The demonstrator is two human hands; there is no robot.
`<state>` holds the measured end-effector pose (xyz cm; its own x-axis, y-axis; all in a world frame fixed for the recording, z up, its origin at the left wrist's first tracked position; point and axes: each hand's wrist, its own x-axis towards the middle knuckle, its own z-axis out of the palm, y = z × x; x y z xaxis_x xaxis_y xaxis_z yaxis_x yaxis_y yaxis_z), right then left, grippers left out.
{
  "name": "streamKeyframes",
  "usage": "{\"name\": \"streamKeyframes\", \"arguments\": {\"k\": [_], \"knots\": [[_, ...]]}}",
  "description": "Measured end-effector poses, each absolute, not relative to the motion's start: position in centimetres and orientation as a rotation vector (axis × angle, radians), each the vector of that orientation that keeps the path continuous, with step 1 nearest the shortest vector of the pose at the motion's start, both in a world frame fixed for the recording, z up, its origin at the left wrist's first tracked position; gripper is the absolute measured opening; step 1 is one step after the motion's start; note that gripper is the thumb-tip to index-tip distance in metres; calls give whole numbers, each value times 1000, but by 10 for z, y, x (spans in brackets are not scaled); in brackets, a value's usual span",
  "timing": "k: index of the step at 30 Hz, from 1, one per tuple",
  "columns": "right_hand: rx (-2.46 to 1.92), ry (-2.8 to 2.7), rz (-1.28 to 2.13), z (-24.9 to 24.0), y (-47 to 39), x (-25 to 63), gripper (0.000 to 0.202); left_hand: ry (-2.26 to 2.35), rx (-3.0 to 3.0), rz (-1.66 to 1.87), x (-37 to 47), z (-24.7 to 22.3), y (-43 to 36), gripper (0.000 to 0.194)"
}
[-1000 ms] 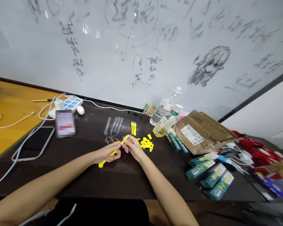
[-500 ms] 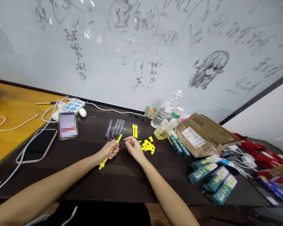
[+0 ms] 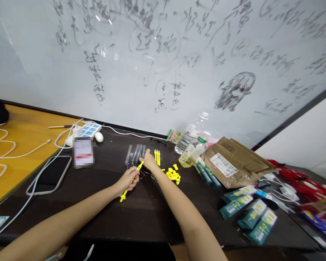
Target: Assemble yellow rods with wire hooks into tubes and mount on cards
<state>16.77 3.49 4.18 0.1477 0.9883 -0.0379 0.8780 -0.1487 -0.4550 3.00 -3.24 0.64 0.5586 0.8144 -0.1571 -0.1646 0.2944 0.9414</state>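
My left hand (image 3: 129, 181) is closed round a long yellow plastic piece (image 3: 123, 196), tilted with its upper end toward the right. Just above that end, my right hand (image 3: 149, 159) reaches to the clear tubes (image 3: 137, 154); its fingertips point down and are partly hidden, so whether they grip anything is unclear. Thin bent metal wires (image 3: 141, 173) lie below the tubes. To the right of my right hand stand several slim yellow sticks (image 3: 157, 158) side by side, and a pile of small yellow caps (image 3: 174, 175) lies below them.
On the left are a phone (image 3: 50, 175), a power strip (image 3: 88, 130) with cables, and a white egg-shaped object (image 3: 99, 137). Bottles (image 3: 188, 137), a cardboard parcel (image 3: 233, 159), green boxes (image 3: 262, 224) and red items (image 3: 296, 181) fill the right. A whiteboard (image 3: 119, 87) stands behind.
My right hand has moved up and to the left, from beside the yellow piece to the lower ends of the tubes. My left hand keeps its hold. The view has shifted slightly.
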Motion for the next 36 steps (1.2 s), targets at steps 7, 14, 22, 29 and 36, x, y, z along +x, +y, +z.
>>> {"name": "streamKeyframes", "arguments": {"k": [7,14,22,29,36], "knots": [[-1612,-1317,847,33,20,193,41,732,1122,721,31,6,-33,25],[-880,-872,1245,21,-33,214,38,711,1327,617,31,2,-34,29],[-764,-818,1262,15,-38,208,39,724,1371,582,29,8,-37,32],[-769,-900,1232,16,-43,204,37,700,1458,522,26,8,-37,30],[-798,-1125,1323,7,-46,197,36,705,1457,568,29,2,-36,29]]}}
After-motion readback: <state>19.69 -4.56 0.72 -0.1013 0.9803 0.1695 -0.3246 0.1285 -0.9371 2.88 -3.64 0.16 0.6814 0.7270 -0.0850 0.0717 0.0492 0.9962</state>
